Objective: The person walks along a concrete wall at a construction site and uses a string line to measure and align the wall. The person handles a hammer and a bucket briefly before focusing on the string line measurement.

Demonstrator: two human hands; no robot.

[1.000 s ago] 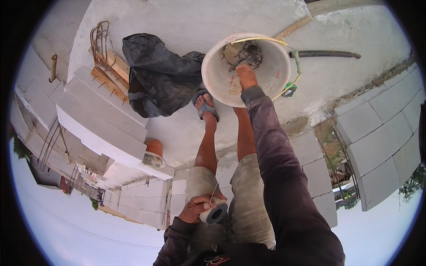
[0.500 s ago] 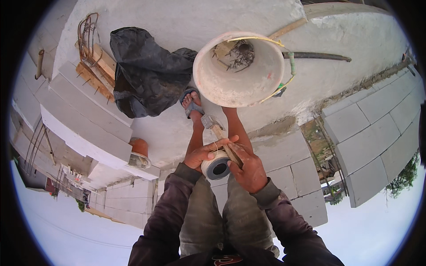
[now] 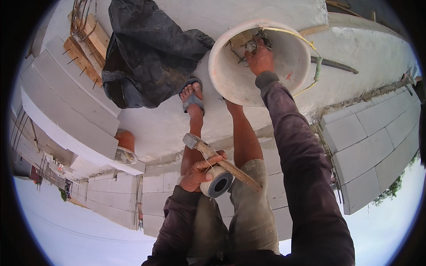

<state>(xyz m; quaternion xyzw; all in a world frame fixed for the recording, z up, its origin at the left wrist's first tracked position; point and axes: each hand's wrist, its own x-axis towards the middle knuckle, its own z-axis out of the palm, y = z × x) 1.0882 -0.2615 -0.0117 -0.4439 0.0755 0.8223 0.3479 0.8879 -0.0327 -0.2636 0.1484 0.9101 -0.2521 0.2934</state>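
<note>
My left hand [image 3: 198, 174] is closed round a spool of pale string [image 3: 217, 183] with a dark hollow core. The same hand holds a hammer [image 3: 230, 169] across the spool; its grey head points up and left, and its wooden handle slants down to the right. A strand of string runs up from the spool to the handle. My right hand [image 3: 260, 60] is down inside a whitish bucket [image 3: 284, 91], fingers curled among dark nails or metal bits at its bottom. Its fingertips are partly hidden, so what they grip cannot be made out.
A black plastic sheet [image 3: 146, 57] lies beside my sandalled foot. Wooden boards with protruding nails [image 3: 82, 60] and bent wire [image 3: 82, 17] rest at the left. Pale block walls [image 3: 71, 111] flank both sides. An orange container [image 3: 125, 139] stands by the left wall. A dark bar [image 3: 337, 65] lies behind the bucket.
My right hand has let go of the hammer and reached forward into the bucket. My left hand keeps the hammer and the spool, and the hammer now lies more slantwise.
</note>
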